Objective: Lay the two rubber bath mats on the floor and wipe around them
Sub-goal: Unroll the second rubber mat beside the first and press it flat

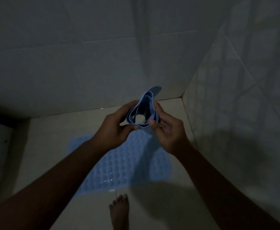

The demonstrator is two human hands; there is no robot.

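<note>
Rolled blue bath mat (142, 112) sits gripped between left hand (114, 130) and right hand (167, 131), above the flat bath mat (119, 165) on the floor (52, 138).

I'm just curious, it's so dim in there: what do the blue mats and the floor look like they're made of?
The rolled mat, held by the left hand and right hand, looks like soft rubber or flexible plastic: it curls in thin, smooth layers. The flat mat shows rows of raised bumps with a slight sheen, likely the same. The floor seems glazed tile, pale with grout lines.
</note>
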